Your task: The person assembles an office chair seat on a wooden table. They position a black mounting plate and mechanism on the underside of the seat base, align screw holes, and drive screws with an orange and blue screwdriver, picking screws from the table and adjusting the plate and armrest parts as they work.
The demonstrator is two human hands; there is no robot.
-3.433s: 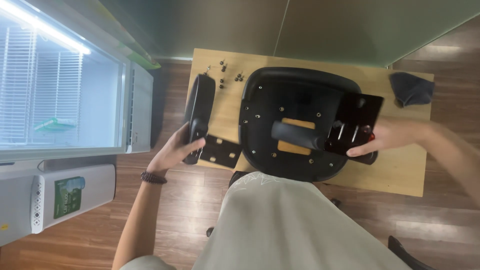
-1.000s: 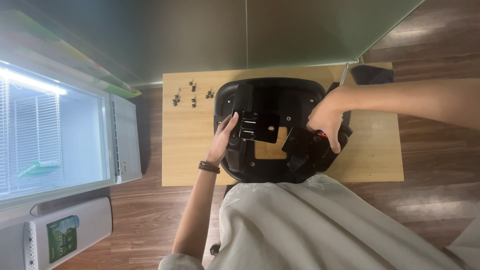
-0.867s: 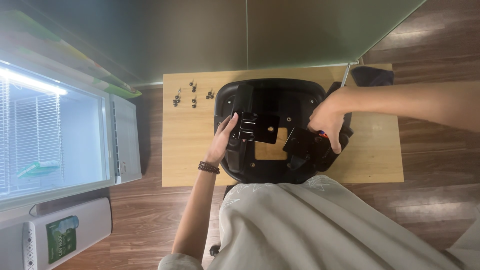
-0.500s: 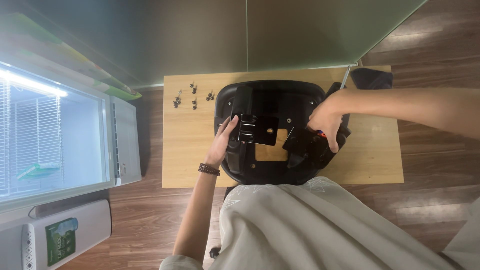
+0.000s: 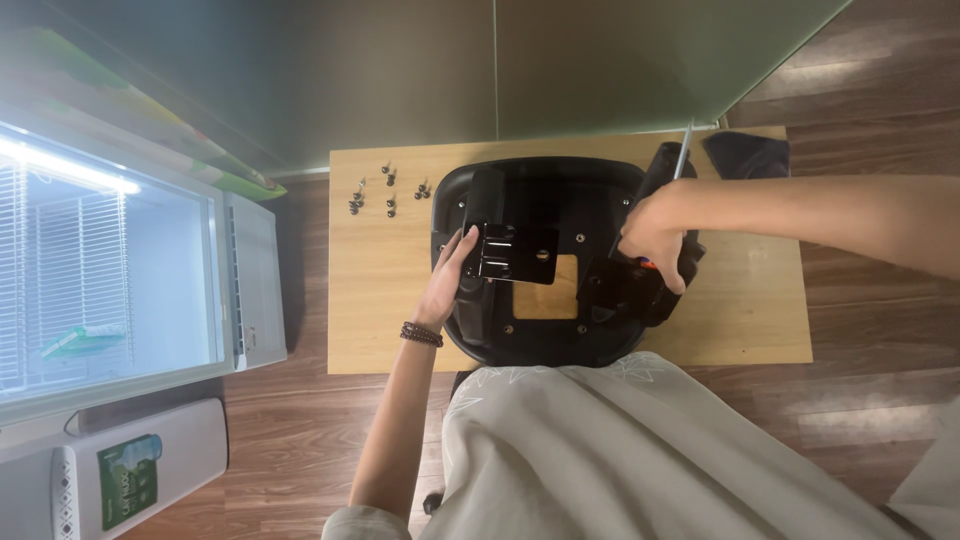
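The black chair seat [image 5: 545, 260] lies upside down in the middle of the wooden tabletop [image 5: 380, 300]. The left hand [image 5: 452, 278] rests open, fingers flat on a black metal plate [image 5: 515, 252] on the seat. The right hand [image 5: 655, 232] is closed around a screwdriver [image 5: 682, 155] near the seat's right edge. The plate could slide if the flat hand slips. Loose screws [image 5: 385, 190] near the far left corner could roll off.

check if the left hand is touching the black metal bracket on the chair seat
Touching. The head view shows the left hand with its fingertips laid on the left edge of the black metal bracket, which lies on the upturned chair seat.
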